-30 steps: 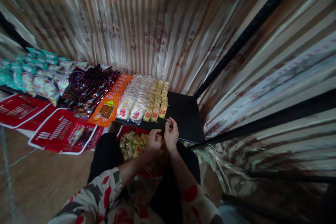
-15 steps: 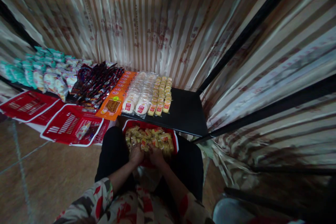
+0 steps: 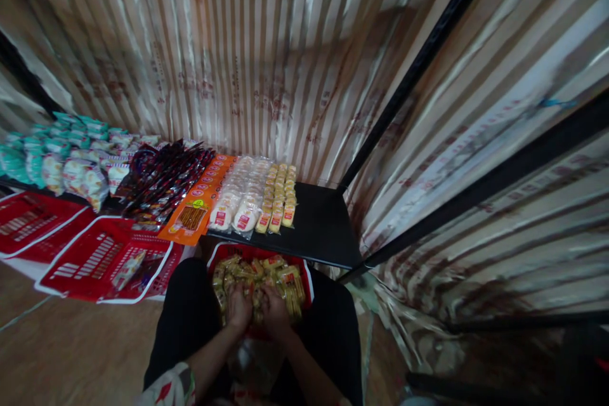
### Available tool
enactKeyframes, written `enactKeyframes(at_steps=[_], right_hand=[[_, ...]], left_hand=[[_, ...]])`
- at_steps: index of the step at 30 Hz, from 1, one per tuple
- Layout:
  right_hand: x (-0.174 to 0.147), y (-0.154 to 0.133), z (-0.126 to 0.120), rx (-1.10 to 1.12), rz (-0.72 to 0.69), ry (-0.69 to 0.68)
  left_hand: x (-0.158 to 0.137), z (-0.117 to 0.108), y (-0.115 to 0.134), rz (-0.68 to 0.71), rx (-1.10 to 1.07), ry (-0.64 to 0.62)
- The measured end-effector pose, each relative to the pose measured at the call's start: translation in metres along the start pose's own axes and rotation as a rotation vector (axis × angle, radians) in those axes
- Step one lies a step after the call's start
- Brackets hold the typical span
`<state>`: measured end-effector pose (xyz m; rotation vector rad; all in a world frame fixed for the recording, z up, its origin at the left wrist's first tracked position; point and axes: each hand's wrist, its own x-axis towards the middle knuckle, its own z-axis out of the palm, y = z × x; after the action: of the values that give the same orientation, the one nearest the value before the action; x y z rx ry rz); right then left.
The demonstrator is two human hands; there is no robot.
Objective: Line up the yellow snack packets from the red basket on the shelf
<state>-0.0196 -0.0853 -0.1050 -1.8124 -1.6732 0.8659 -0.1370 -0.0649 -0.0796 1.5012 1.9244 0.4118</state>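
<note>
A red basket (image 3: 308, 269) with a white handle sits between my knees, full of small yellow wrapped snack packets (image 3: 288, 278). Both hands are down in it, side by side and a little apart. My left hand (image 3: 238, 307) curls over packets on the left, fingers closed, the tips partly hidden. Close by, my right hand (image 3: 275, 309) is also closed on packets near the basket's middle. Dim light blurs exactly which ones each hand grips. Just beyond, rows of similar yellow packets (image 3: 276, 200) stand on the black shelf (image 3: 318, 222).
Left of the yellow rows lie round white packaged snacks (image 3: 245, 203), an orange packet (image 3: 197, 203), dark snack packets (image 3: 166, 177) and teal bags (image 3: 47, 139). A red basket (image 3: 102, 260) hangs below the shelf front. Black posts (image 3: 404, 89) and striped sheeting (image 3: 266, 63) enclose the shelf.
My view has tilted up and shifted right, so the shelf and basket appear lower and further left. Both hands stay among the packets, with the fingers reaching slightly further forward.
</note>
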Motion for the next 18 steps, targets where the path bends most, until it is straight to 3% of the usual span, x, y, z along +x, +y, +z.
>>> enactKeyframes(at_steps=[3,9,13,18], right_hand=[[0.003,-0.008,-0.015,-0.001,-0.059,0.026],[0.008,-0.025,-0.054,0.004,-0.184,-0.152],[0.008,-0.032,-0.077,-0.026,-0.175,-0.134],[0.010,-0.033,-0.097,0.001,-0.173,-0.079]], left_hand=[[-0.002,-0.013,0.002,0.133,-0.002,0.018],[-0.004,-0.052,0.024,0.459,-0.082,-0.074],[-0.001,-0.071,0.047,0.544,-0.084,-0.163],[0.009,-0.072,0.074,0.645,-0.114,-0.265]])
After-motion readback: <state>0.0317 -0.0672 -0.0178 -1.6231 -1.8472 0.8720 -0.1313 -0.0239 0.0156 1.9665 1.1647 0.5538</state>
